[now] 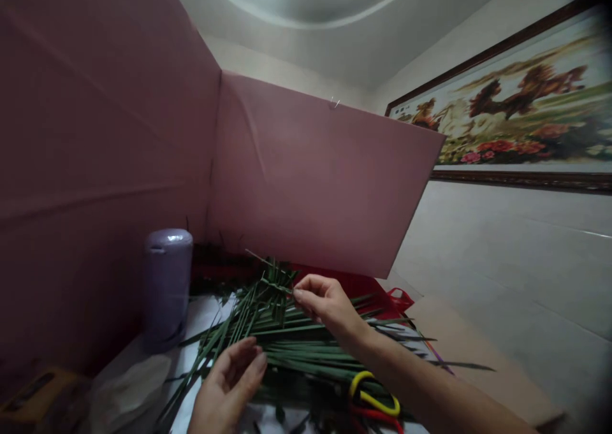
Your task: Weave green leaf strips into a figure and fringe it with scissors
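Note:
Long, narrow green leaf strips (306, 351) lie heaped in front of me. On top of the heap is a woven piece of green leaves (275, 287), its strips crossing and spreading out. My right hand (327, 300) is closed in a pinch at the right edge of this woven piece, on the end of a leaf strip. Closer to me, my left hand (232, 383) hovers at the near left of the heap, half curled, with a gap between thumb and fingers and nothing visible in it. Scissors (375, 396) with yellow and red handles lie below my right forearm.
A purple cylindrical container (168, 287) stands at the left, near crumpled white tissue (131, 389) and a yellowish box (41, 396). Pink panels (310, 179) rise behind and to the left. A red plastic bag (399, 299) and a tan board (473, 351) are at the right.

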`<state>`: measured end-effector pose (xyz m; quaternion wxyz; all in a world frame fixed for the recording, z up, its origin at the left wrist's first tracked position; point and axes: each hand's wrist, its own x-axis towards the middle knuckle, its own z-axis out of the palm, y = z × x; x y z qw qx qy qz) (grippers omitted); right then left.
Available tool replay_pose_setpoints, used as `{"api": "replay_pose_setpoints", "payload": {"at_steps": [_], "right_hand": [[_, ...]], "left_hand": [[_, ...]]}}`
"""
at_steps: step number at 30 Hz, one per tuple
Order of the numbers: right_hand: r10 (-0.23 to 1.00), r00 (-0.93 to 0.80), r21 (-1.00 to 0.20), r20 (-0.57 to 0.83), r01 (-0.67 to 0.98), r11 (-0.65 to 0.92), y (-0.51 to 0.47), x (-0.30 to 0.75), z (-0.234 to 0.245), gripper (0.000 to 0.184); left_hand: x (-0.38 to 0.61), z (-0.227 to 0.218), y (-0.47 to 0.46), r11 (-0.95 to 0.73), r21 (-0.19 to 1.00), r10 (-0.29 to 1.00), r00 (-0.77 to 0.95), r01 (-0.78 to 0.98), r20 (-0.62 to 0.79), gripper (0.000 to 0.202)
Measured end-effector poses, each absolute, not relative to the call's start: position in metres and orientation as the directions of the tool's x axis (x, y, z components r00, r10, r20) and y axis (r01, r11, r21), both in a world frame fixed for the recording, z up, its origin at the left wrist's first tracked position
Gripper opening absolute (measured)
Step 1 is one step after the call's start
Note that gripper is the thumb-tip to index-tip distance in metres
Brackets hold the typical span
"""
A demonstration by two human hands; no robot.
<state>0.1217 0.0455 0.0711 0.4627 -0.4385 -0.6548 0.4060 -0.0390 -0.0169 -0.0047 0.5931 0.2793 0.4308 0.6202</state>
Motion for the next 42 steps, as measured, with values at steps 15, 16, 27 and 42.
{"api": "replay_pose_setpoints", "payload": {"at_steps": [15,16,27,42], "right_hand": [[0.97,-0.153,-0.953,0.191,0.207,0.22,-0.025,0.106,0.019,0.016],[0.973,-0.152,-0.96,0.173,0.194,0.201,-0.024,0.105,0.017,0.016],[0.983,-0.174,-0.998,0.065,0.008,0.067,-0.018,0.093,0.015,0.027],[0.988,-0.119,-0.995,0.098,-0.032,0.095,-0.017,0.092,0.008,0.021]], "left_hand": [[-0.041,0.013,-0.023,0.015,0.796,0.99,-0.105,-0.605,-0.098,0.022],[-0.042,0.013,-0.023,0.02,0.803,0.988,-0.11,-0.595,-0.106,0.023],[-0.043,0.011,-0.019,0.001,0.808,0.984,-0.143,-0.59,-0.106,0.025],[-0.047,0.002,-0.019,0.043,0.803,0.985,-0.111,-0.594,-0.135,0.026]]}}
